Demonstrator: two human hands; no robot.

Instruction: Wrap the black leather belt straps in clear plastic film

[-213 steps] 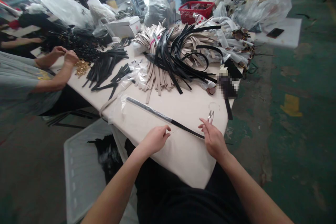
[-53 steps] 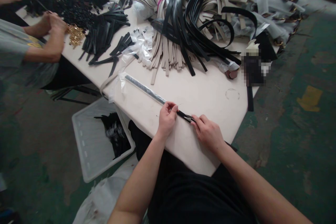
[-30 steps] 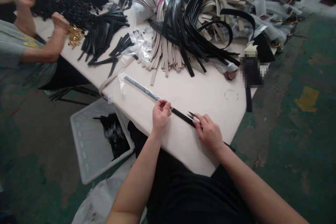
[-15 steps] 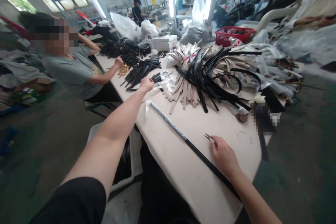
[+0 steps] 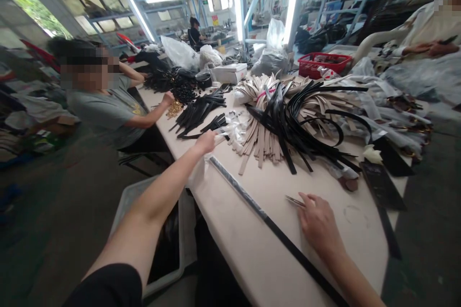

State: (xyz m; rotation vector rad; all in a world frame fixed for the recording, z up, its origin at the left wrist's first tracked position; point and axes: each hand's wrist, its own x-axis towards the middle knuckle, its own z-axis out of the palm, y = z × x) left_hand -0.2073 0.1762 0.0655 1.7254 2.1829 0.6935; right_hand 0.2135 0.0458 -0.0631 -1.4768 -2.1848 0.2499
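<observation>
The left hand (image 5: 206, 143) is blurring, its fingertips hiding against the clear plastic (image 5: 236, 129). The right hand (image 5: 319, 218) is covering the handles of the small scissors (image 5: 295, 200). The long black strap (image 5: 298, 254) is running out past the bottom edge, and the left arm (image 5: 154, 201) is cutting off there too. Pixel blocks are masking the seated person's (image 5: 104, 105) face.

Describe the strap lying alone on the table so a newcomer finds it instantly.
On the pale table, look left of the right hand. One long black strap slants toward the camera. Unlike the heaped straps beyond, it lies straight and single, its far part shiny.
</observation>
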